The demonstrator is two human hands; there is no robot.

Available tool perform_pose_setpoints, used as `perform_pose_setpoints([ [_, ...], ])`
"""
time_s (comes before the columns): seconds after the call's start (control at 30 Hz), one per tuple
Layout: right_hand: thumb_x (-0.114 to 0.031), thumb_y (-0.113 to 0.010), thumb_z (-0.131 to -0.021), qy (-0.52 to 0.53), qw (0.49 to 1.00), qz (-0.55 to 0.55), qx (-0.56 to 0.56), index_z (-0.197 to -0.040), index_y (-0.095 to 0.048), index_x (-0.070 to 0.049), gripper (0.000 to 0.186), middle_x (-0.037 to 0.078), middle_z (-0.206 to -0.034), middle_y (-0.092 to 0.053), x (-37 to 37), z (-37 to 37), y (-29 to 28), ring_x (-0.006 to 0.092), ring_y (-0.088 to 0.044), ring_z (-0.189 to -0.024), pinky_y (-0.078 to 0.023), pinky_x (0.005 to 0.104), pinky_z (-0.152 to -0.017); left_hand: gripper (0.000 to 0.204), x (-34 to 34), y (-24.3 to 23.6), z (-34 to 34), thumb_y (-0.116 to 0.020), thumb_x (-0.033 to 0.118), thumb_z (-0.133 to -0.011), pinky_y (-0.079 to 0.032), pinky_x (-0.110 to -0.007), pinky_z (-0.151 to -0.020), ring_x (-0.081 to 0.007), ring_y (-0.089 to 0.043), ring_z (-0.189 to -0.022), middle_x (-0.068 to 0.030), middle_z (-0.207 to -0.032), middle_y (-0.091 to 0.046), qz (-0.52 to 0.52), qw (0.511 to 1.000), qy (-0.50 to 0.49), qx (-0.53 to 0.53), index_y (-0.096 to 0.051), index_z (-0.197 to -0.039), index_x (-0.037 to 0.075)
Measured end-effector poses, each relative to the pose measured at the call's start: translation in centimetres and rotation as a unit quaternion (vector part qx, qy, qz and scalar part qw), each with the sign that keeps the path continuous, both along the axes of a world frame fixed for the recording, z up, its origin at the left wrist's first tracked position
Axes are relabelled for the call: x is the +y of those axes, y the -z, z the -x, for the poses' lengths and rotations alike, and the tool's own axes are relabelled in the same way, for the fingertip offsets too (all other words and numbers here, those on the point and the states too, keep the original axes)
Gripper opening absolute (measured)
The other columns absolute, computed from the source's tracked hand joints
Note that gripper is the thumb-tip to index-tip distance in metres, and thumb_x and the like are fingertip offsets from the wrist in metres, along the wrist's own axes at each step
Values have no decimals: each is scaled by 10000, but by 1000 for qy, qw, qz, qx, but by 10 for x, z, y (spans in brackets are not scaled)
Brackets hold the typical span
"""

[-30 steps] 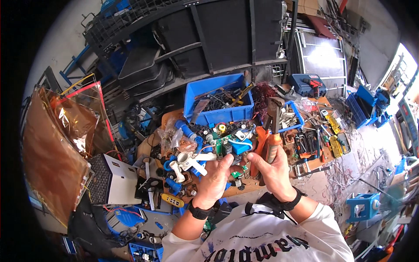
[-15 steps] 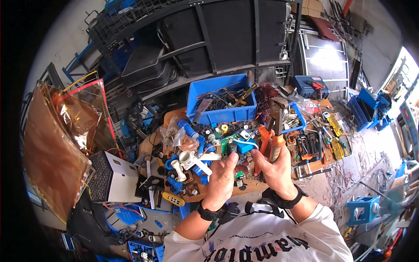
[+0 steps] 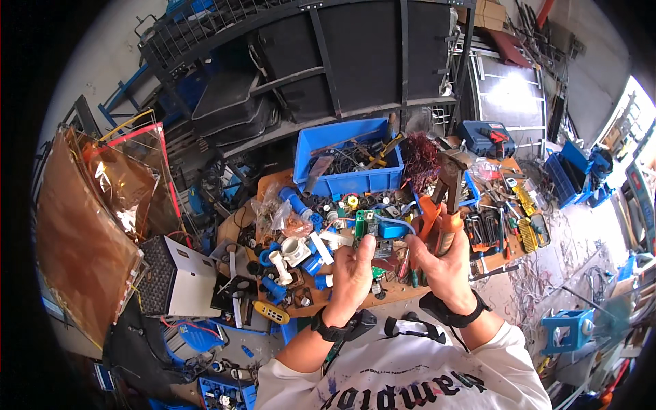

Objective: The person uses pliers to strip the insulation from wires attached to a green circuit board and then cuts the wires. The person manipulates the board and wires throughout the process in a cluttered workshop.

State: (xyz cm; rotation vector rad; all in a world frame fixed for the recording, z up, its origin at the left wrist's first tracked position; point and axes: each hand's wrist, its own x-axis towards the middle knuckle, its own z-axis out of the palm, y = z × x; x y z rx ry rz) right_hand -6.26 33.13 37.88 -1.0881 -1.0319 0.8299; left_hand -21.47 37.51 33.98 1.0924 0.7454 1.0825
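Note:
My left hand (image 3: 354, 273) is closed on a green circuit board (image 3: 359, 229) with dark parts, a blue box-like component (image 3: 394, 229) and pale leads. My right hand (image 3: 444, 266) is closed around upright hand tools: orange-handled pliers (image 3: 426, 212) and an orange-handled tool (image 3: 451, 225), their dark metal heads raised above the handles. My right thumb is beside the blue component and a pale lead; whether it grips them I cannot tell. White plastic fittings (image 3: 295, 249) and blue fittings (image 3: 292, 201) lie left of my hands on the cluttered wooden workbench (image 3: 321, 297).
A blue crate (image 3: 345, 181) of metal tools stands at the back, near a drill case (image 3: 482, 137). Several tools (image 3: 506, 225) lie on the right. Foil-like sheets (image 3: 85, 232) and a metal case (image 3: 184, 280) are at the left, a blue stool (image 3: 567, 328) at lower right.
Both my hands have shifted right, with the circuit board and the tools. The gap between my right thumb and the board looks slightly wider.

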Motion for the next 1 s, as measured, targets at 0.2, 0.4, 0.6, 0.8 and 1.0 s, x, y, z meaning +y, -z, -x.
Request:
perform_pose_setpoints([
  [0.2, 4, -707, -803, 9, 999, -2, 45, -1099, -526, -32, 349, -11, -891, -564, -2, 8, -8, 50, -531, -751, -466, 216, -680, 287, -5, -4, -9, -700, 228, -889, -498, -262, -730, -95, -625, -787, -47, -907, -695, -109, 990, -86, 29, -667, -1011, -30],
  [0.4, -21, -704, -798, -19, 999, 35, -18, -1115, -522, -29, 366, -5, -859, -568, -2, 3, -2, 62, -533, -743, -469, 237, -668, 194, -8, -10, -15, -716, 150, -874, -461, -217, -638, -47, -580, -713, 3, -842, -672, -86, 989, -115, -27, -665, -970, -11],
  [0.6, -51, -692, -792, -71, 988, 61, -124, -1218, -510, -16, 464, 17, -818, -592, -11, -2, -24, 78, -542, -714, -473, 259, -651, 144, -5, -5, -9, -720, 88, -859, -463, -221, -637, -42, -569, -705, 8, -819, -660, -139, 981, -132, 31, -640, -928, -10],
  [0.8, -46, -693, -791, -18, 991, -6, -133, -1202, -530, -36, 442, 8, -841, -601, -12, 2, -30, 70, -544, -716, -469, 249, -648, 123, -5, -15, -8, -708, 68, -866, -455, -216, -626, -41, -562, -688, 15, -811, -654, -158, 981, -113, 24, -638, -929, -11],
  [1.0, -28, -683, -793, 34, 994, -73, -75, -1206, -511, -40, 447, 3, -885, -584, -9, 12, -18, 59, -543, -766, -464, 232, -667, 122, -10, -23, -12, -699, 71, -873, -455, -217, -642, -45, -564, -706, 18, -821, -653, -151, 982, -107, 16, -648, -957, -1],
])
